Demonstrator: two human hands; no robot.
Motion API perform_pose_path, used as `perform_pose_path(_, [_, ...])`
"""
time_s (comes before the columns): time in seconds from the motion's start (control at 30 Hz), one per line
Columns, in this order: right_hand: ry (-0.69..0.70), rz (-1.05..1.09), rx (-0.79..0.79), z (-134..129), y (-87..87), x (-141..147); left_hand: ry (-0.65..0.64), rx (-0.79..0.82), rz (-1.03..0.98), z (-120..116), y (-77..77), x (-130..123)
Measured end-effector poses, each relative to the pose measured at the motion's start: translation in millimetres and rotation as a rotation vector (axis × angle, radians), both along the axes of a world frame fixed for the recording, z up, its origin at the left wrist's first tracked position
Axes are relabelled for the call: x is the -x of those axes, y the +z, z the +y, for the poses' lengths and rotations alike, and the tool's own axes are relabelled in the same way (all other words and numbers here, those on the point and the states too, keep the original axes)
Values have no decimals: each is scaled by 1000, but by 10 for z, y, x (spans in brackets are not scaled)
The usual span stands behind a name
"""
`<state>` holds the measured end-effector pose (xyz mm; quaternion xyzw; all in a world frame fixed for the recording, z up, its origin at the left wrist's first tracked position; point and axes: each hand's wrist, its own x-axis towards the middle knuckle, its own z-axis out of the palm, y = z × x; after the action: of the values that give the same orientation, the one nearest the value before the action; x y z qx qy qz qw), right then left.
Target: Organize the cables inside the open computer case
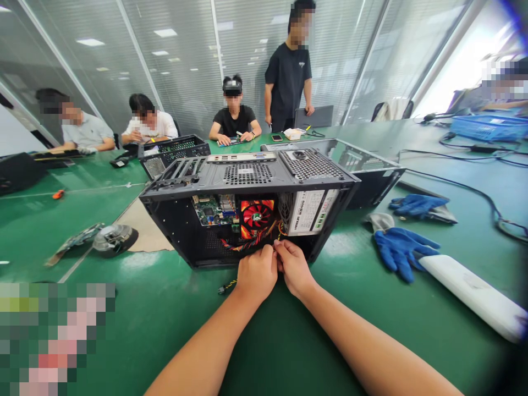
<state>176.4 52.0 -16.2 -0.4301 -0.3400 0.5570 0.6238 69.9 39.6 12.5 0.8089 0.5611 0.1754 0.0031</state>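
Note:
An open black computer case (247, 190) lies on its side before me, its open face turned my way. Inside are a motherboard (214, 210), a red fan (258, 216) and a power supply (312, 213) with a white label. Multicoloured wires (239, 246) run below the fan. At the case's lower front edge, my left hand (258, 271) and my right hand (294, 265) meet, both closed in a pinch on a power supply cable mostly hidden by the fingers. A black connector (223, 290) on yellow-and-black wires pokes out beside my left hand.
Blue work gloves (402, 250) and a long white object (474, 294) lie on the green table at right. A second case (367, 165) stands behind. A round metal cooler (113, 239) sits at left. Several people are around the table; black cords (462, 181) cross its right side.

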Motion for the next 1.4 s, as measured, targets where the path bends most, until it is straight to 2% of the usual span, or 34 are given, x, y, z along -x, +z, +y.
perform_pose_path(1.4, [-7,-30,8,-6,-3,9,9,68,-55,1,18,11])
